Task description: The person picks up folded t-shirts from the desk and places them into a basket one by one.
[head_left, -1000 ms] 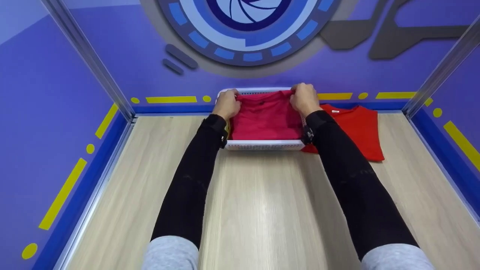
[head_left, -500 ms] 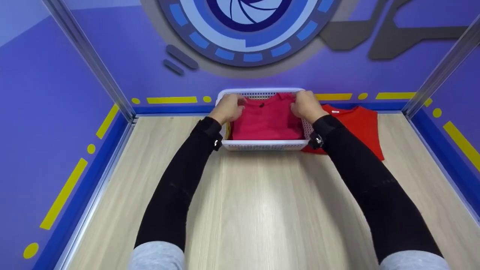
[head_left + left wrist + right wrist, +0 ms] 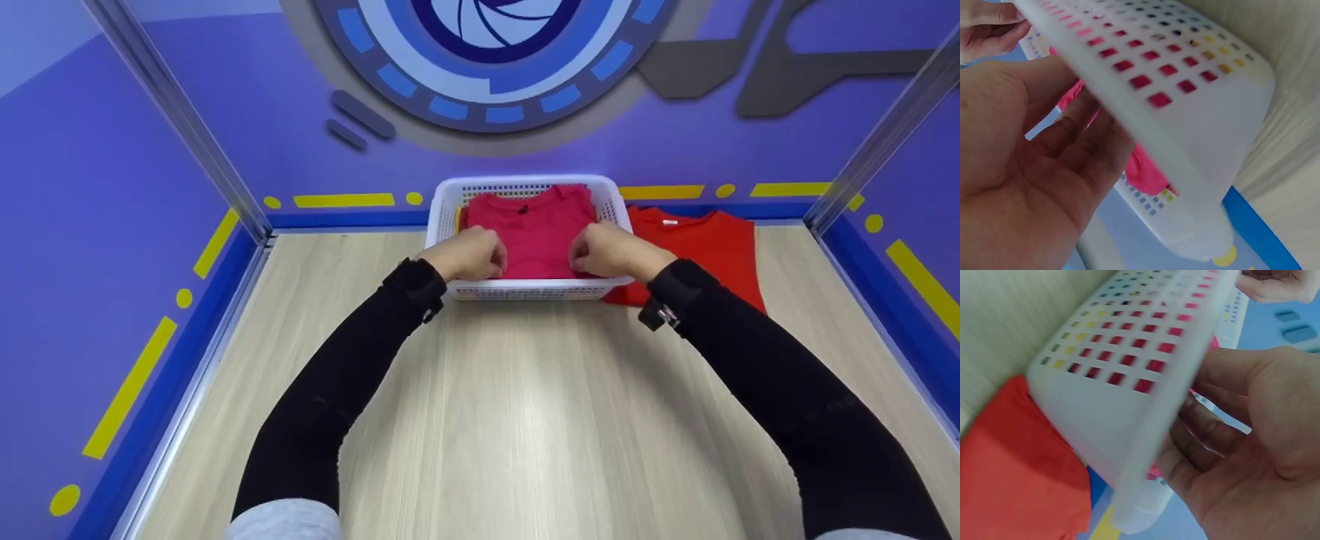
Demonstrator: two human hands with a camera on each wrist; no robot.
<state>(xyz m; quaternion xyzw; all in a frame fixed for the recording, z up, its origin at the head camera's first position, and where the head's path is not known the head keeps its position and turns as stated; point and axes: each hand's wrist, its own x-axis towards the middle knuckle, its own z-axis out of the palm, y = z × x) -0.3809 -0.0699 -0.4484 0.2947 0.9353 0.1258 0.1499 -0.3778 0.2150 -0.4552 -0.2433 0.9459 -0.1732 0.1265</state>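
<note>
A pink-red shirt (image 3: 536, 236) with a dark mark at its collar lies folded in a white perforated basket (image 3: 536, 285). My left hand (image 3: 472, 253) reaches over the near rim at the left, fingers bent down onto the shirt. Opposite it, at the right, my right hand (image 3: 606, 251) dips over the same rim. Both wrist views show relaxed, slightly bent fingers passing behind the basket wall, and the rim hides their tips. Yellow cloth (image 3: 458, 217) peeks out under the pink-red shirt at the left side.
An orange-red shirt (image 3: 716, 251) lies flat on the wooden table (image 3: 517, 420), right of the basket and partly behind my right arm. The basket stands against the purple back wall (image 3: 352, 169). Side walls (image 3: 97, 225) border the table.
Both hands have let go of the shirt's far corners and come back to the near rim. The shirt's collar edge has dropped into the basket and lies uncovered.
</note>
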